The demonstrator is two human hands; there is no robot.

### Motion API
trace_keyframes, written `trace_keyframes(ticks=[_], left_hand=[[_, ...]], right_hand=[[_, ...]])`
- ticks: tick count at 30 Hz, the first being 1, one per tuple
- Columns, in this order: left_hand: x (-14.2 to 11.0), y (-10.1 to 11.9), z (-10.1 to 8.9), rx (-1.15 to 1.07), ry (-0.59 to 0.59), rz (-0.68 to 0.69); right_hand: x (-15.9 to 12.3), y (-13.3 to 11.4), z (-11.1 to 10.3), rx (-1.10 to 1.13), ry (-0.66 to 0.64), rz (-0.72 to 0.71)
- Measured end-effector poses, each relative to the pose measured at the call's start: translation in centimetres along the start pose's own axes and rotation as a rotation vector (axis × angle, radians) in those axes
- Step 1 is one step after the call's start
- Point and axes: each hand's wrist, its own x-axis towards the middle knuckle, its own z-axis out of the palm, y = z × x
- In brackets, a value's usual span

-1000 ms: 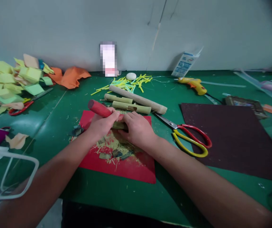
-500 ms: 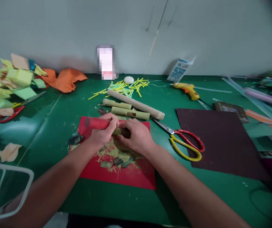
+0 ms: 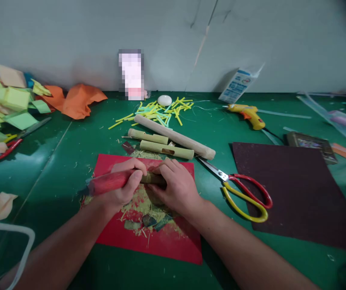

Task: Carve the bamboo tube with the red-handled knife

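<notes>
My left hand (image 3: 124, 181) is closed around the thick handle of a red-handled tool (image 3: 108, 183); its working end is hidden by my fingers. A short greenish bamboo tube (image 3: 153, 179) is gripped in my right hand (image 3: 177, 181), and my left fingertips meet its left end. Under both hands lies a red sheet (image 3: 167, 249), strewn with pale bamboo shavings (image 3: 143, 201) and several dark green bamboo chips (image 3: 149, 220). Just beyond it rest two notched bamboo pieces (image 3: 179, 152) and a longer wooden stick (image 3: 176, 137).
Scissors (image 3: 245, 193) with red and yellow handles lie to the right, partly over a dark brown sheet (image 3: 290, 193). Farther back are a yellow glue gun (image 3: 248, 114) and yellow-green strips (image 3: 124, 119). Folded papers (image 3: 13, 98) are heaped at left; a white frame (image 3: 25, 231) stands near-left.
The red handle's outer end has swung down and left, and my left hand has turned with it. My right hand keeps hold of the bamboo tube. The view has shifted slightly.
</notes>
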Motion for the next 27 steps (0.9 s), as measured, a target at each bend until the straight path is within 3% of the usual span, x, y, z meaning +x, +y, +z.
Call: trace_keyframes(ticks=[4, 14, 22, 27], left_hand=[[0.0, -0.3, -0.3, -0.062, -0.065, 0.041], [0.4, 0.5, -0.2, -0.029, -0.051, 0.109], [0.5, 0.4, 0.0, -0.075, -0.037, 0.048], [0.5, 2.1, 0.3, 0.136, 0.041, 0.256]], right_hand=[[0.1, -0.3, -0.3, 0.027, -0.025, 0.036], [0.0, -0.6, -0.1, -0.010, -0.051, 0.079], [0.1, -0.3, -0.1, -0.017, -0.024, 0.033], [0.0, -0.1, 0.1, 0.021, -0.039, 0.039]])
